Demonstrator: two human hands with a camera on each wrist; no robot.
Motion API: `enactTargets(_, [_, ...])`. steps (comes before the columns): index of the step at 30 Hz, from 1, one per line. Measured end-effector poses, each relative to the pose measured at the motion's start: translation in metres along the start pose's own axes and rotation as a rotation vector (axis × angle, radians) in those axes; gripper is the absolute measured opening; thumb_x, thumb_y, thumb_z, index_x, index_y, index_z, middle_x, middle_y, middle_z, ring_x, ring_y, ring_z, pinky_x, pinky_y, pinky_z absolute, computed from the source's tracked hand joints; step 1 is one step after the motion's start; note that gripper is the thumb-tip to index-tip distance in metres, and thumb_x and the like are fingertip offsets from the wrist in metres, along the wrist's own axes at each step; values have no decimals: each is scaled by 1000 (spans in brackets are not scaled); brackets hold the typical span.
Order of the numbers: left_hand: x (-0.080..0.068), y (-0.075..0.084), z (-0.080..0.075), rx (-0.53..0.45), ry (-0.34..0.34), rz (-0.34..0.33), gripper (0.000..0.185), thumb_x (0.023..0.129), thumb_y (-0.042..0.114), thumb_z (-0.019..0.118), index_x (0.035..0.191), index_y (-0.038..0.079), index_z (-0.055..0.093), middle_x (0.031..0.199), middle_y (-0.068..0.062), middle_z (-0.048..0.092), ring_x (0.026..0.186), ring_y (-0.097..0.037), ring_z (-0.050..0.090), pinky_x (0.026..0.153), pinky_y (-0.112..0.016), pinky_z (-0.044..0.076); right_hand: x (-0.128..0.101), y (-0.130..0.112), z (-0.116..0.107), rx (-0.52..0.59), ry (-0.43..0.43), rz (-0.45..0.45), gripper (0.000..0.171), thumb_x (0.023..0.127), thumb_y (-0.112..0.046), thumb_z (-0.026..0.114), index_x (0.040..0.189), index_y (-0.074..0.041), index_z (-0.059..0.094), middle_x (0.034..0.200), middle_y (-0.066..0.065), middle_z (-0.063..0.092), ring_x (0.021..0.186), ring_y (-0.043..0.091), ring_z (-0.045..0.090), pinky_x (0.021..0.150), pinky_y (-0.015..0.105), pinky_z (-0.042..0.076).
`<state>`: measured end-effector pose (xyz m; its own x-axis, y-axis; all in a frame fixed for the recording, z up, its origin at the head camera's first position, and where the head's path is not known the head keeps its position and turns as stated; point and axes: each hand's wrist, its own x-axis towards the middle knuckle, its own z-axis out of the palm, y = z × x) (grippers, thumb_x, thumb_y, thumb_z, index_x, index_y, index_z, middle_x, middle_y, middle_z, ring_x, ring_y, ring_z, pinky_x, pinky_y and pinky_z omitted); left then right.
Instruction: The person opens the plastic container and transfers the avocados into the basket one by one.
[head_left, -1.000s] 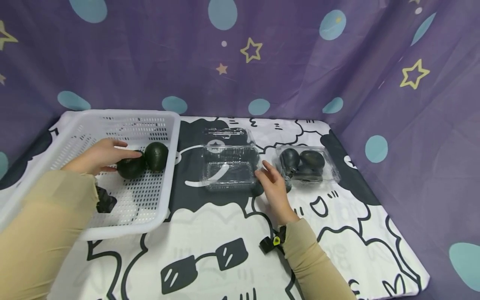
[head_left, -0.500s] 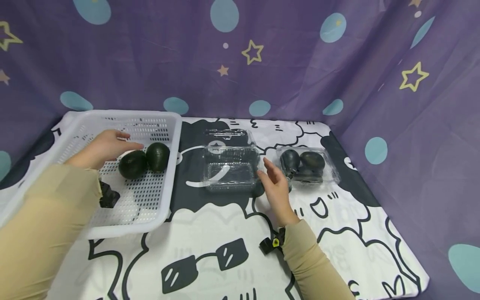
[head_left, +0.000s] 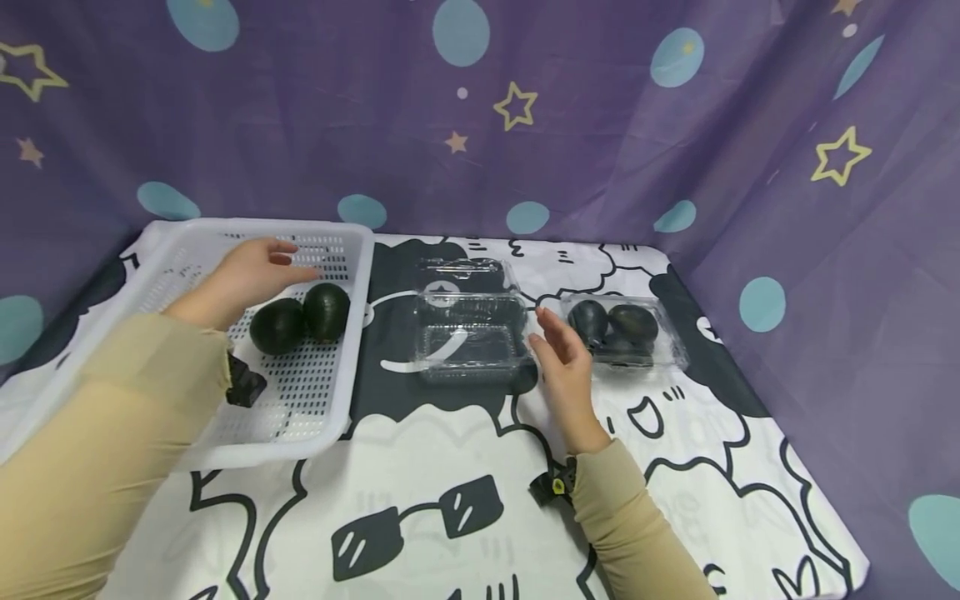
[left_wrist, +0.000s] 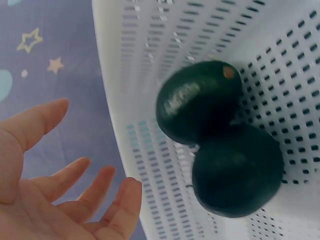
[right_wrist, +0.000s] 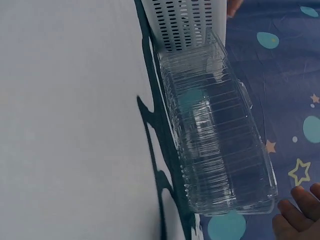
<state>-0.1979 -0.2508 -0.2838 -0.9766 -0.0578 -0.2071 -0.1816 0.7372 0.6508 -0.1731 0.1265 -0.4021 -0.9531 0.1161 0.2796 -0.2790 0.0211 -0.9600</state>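
While the left hand (head_left: 251, 275) hovers with relaxed, spread fingers over the white basket (head_left: 187, 242) at the left edge of the table (head_left: 675, 467), it holds nothing; the two dark avocados (head_left: 300, 317) lie side by side on the basket floor just below and to the right of its fingertips, near the basket's right wall. From the head view, the right hand (head_left: 566, 371) stands edge-on and loose-fingered, also holding nothing, between the empty clear clamshell box (head_left: 468, 333) at the table's middle and a second clear box holding avocados (head_left: 622, 329) towards the right edge; whether it touches the empty box cannot be told. To take a fruit well, my judgement is that the left hand should come down over the nearer avocado and wrap it from above, since the pair touch and one could roll. The left wrist view shows the open palm (left_wrist: 55, 190) apart from the avocados, which press against each other on the perforated floor. The right wrist view shows the empty box (right_wrist: 215, 135) with its lid up, fingertips (right_wrist: 300, 210) just beside its near corner.
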Motion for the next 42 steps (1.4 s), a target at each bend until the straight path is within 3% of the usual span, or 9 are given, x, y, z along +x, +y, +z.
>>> enactTargets(6, [0, 23, 8, -9, 34, 62, 79, 95, 42, 61, 152, -3, 30, 153, -31, 34, 139, -47, 34, 112, -61, 33, 2, -7, -6, 14, 0, -20, 46, 93, 0, 59, 138, 3, 53, 141, 20, 56, 133, 29, 52, 115, 43, 39])
enactTargets(12, [-2, 41, 16, -33, 24, 107, 77, 96, 39, 61, 154, 0, 29, 155, -28, 34, 141, -45, 33, 112, -60, 34, 2, -12, -17, -26, -3, -40, 46, 94, 0, 59, 140, 1, 51, 141, 18, 56, 134, 27, 51, 113, 38, 41])
enactTargets(22, [-8, 64, 30, -67, 9, 135, 75, 97, 38, 62, 155, 4, 30, 156, -23, 34, 142, -43, 33, 111, -59, 37, 7, -15, -44, -108, 25, -76, 48, 97, -4, 59, 144, -1, 48, 144, 16, 54, 137, 26, 49, 115, 41, 39])
enactTargets(28, [-10, 74, 34, -163, -31, 145, 75, 97, 37, 62, 156, 6, 28, 157, -21, 34, 139, -41, 40, 109, -55, 42, 11, -14, -59, -159, 46, -144, 48, 97, -4, 59, 144, 2, 47, 145, 16, 53, 139, 24, 46, 118, 36, 34])
enactTargets(34, [-11, 82, 38, -205, -60, 157, 74, 97, 39, 61, 156, 9, 29, 157, -19, 35, 130, -39, 48, 108, -53, 42, 15, -11, -71, -201, 112, -210, 47, 96, -4, 61, 141, 1, 51, 143, 17, 55, 138, 24, 47, 118, 28, 33])
enactTargets(42, [-9, 99, 46, -225, -71, 181, 68, 98, 33, 62, 154, 7, 33, 154, -17, 39, 129, -36, 50, 107, -49, 44, 17, -15, -86, -246, 207, -195, 47, 95, -3, 62, 141, 1, 52, 141, 16, 57, 135, 25, 49, 117, 33, 34])
